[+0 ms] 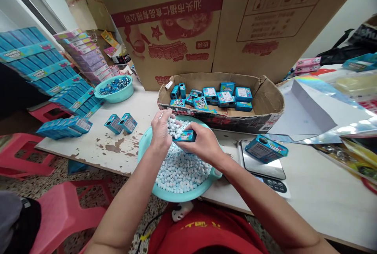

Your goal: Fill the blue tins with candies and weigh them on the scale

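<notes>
My left hand (161,129) is cupped around a heap of small white and pale blue candies (174,127). Gripped in my right hand (203,140) is a small blue candy box (185,136), lying tilted with one end toward the heap. Both hands are over a turquoise basin (170,196) holding many loose candies (182,171) of the same kind. Just behind the basin, a low cut-down cardboard box (266,100) contains several blue candy boxes (225,98). To the right, another blue box (266,149) rests on a kitchen scale (277,169).
Two blue boxes (121,123) stand on the worn white table (112,144), left of the basin. Farther back sits a smaller turquoise bowl (118,94) of wrapped sweets. Stacked blue display cartons (50,69) rise at left, near pink stools (64,214). A large carton (188,30) blocks the back.
</notes>
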Motion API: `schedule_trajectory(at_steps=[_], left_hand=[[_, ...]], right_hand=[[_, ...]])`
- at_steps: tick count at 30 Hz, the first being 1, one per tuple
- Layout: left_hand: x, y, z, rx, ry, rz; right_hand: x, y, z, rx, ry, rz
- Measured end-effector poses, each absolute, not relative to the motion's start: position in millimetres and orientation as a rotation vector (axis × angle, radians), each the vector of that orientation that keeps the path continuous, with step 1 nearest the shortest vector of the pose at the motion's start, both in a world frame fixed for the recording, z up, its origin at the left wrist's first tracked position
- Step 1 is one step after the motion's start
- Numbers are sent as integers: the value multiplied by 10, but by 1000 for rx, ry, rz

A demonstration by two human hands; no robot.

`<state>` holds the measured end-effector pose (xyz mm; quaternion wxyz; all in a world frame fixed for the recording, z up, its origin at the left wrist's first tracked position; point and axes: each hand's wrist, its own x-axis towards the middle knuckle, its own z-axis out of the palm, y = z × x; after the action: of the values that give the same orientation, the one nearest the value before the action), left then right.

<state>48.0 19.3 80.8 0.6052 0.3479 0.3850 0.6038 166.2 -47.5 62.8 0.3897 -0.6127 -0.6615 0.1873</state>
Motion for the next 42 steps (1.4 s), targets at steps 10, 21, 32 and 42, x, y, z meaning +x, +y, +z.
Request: schedule_trajectory(at_steps=[10,21,32,42], left_hand=[[525,231,782,876,890,1370],[643,240,789,975,1004,1368],[676,185,797,1037,939,1388],[691,250,832,1017,877,1306]], right_hand=[[1732,-420,595,-1483,-1647,537],[1781,-444,642,-1502,-1553,519],[1702,-437,631,-1555,-1699,424],[1763,-385,615,-1507,-1627,514]])
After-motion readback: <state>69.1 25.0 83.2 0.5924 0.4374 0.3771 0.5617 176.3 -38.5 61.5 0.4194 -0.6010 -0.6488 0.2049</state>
